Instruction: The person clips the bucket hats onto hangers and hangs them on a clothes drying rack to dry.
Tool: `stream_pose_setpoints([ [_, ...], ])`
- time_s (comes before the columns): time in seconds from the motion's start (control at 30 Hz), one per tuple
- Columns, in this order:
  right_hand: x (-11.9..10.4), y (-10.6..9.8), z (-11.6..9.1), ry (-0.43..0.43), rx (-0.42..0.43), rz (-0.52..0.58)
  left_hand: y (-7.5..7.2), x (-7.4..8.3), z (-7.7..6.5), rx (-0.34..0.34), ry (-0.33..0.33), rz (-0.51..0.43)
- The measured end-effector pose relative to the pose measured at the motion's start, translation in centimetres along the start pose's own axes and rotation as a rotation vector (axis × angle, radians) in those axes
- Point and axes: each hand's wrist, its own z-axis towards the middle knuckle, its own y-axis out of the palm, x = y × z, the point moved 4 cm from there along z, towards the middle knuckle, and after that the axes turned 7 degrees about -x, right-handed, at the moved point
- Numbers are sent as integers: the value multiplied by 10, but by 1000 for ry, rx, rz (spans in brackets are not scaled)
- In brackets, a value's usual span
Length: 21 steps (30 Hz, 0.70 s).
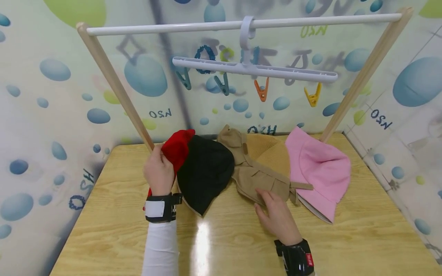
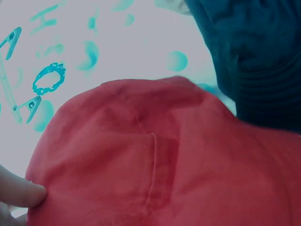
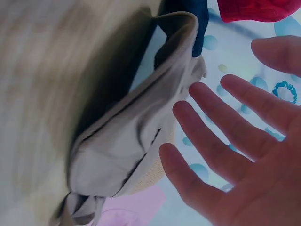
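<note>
My left hand [image 1: 159, 171] pinches a red cap [image 1: 177, 151] at its left edge, at the left end of a row of hats. In the left wrist view the red cloth [image 2: 108, 165] fills most of the picture, thumb tip at its lower left. Overlapping the cap is a black bucket hat [image 1: 207, 165]. My right hand [image 1: 279, 218] is at the front edge of a khaki hat [image 1: 262, 180] with a strap; the right wrist view shows its fingers straight and spread beside the khaki cloth [image 3: 117, 160], gripping nothing.
Behind the khaki hat lies a mustard textured hat [image 1: 271, 147], with a pink bucket hat [image 1: 321, 165] to the right. Over the wooden table [image 1: 114, 214] stands a rack with a white rail [image 1: 165, 28]. A hanger [image 1: 221, 68] with teal, orange and yellow clips hangs from it.
</note>
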Motion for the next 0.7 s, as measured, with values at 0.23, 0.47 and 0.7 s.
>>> stream_pose_setpoints([
  [0.23, -10, -1, 14, -42, -7, -8, -8, 6, 7, 23, 32, -7],
  [0.47, -26, 2, 32, -108, -59, -13, -9, 14, 7, 38, 68, 2],
  [0.7, -48, 1, 64, -192, -111, -27, -6, 17, 4, 45, 76, -12],
])
